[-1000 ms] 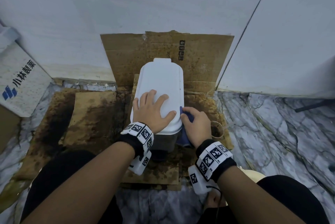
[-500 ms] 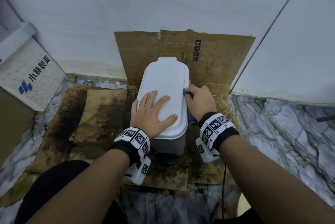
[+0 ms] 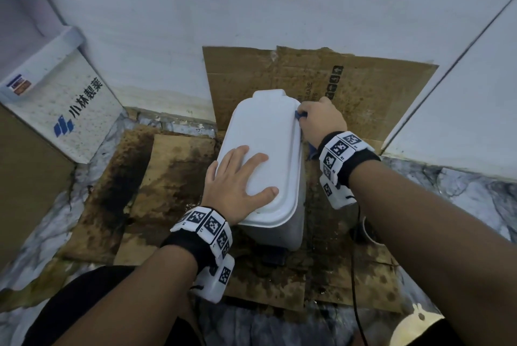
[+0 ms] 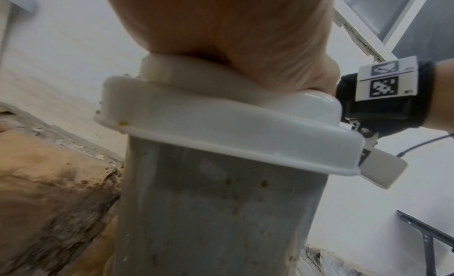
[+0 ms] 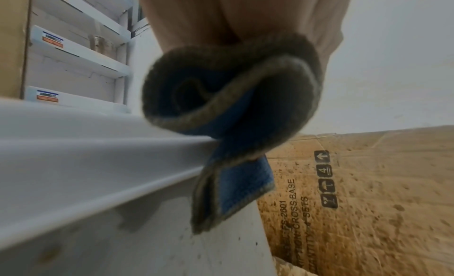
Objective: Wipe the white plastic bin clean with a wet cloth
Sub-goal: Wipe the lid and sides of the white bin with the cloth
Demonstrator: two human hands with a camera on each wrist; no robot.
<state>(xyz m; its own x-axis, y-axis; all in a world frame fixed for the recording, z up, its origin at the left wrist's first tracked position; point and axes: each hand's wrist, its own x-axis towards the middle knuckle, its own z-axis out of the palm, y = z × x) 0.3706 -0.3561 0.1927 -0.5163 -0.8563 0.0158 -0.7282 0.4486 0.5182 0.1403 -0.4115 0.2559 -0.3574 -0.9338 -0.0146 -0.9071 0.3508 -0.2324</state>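
The white plastic bin (image 3: pixel 265 133) stands on stained cardboard with its lid closed. My left hand (image 3: pixel 237 183) lies flat on the near part of the lid, fingers spread and straight. My right hand (image 3: pixel 319 119) grips a folded blue cloth (image 3: pixel 300 115) against the lid's right rim near the far corner. In the right wrist view the cloth (image 5: pixel 236 113) is bunched in my fingers and drapes over the lid edge (image 5: pixel 103 163). The left wrist view shows my palm (image 4: pixel 233 37) on the lid (image 4: pixel 221 128), with brown specks on the bin's grey side (image 4: pixel 221 212).
Stained cardboard sheets (image 3: pixel 173 177) cover the marble floor, and one sheet (image 3: pixel 363 94) leans on the white wall behind the bin. A white printed box (image 3: pixel 58 110) stands at the left. A thin cable (image 3: pixel 354 275) hangs from my right wrist.
My right hand has slid the cloth along the lid's right rim from the near end towards the far corner. My left hand has stayed flat on the lid.
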